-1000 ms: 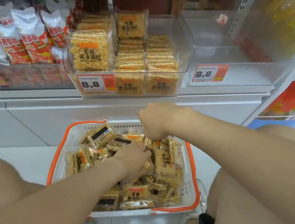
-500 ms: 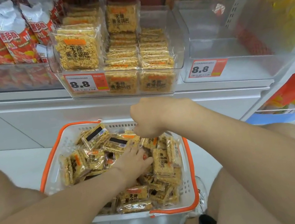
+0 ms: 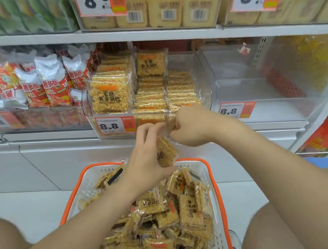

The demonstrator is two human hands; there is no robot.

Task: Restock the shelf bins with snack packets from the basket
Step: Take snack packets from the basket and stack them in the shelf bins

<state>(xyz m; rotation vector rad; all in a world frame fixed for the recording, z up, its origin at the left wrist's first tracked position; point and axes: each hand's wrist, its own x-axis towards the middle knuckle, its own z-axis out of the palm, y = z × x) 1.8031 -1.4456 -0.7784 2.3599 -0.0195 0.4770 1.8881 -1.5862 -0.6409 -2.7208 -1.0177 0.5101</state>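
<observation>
Head view, restocking under way. My left hand (image 3: 141, 148) pinches one rice-crisp packet (image 3: 166, 153) between thumb and fingers, raised above the basket (image 3: 101, 164) that sits directly beneath it. My right hand (image 3: 193, 128), just beside the left, is curled round a second packet (image 3: 170, 124); blur prevents me from telling whether it holds one packet or a small stack. The remaining stock lies loose in the basket below both hands.

The clear bin (image 3: 200, 81) of matching packets stands just beyond the right hand, its front lip close above the knuckles. I judge the step in hand to be gathering packets and squaring them before loading. To do it well, I would align the faces the same way, lift the stack over the lip rather than against it, and set it flat on the lower rows beyond the right hand.

Edges to respect:
- the bin's front lip and the price tag (image 3: 115, 126) beyond the left hand;
- the upper shelf board (image 3: 146, 35) overhead;
- the upright packet (image 3: 110, 94) beyond the left hand, which a knock could tip.

Open room appears above the low rows, and in the empty bin (image 3: 259, 89) to the right of the right hand.
</observation>
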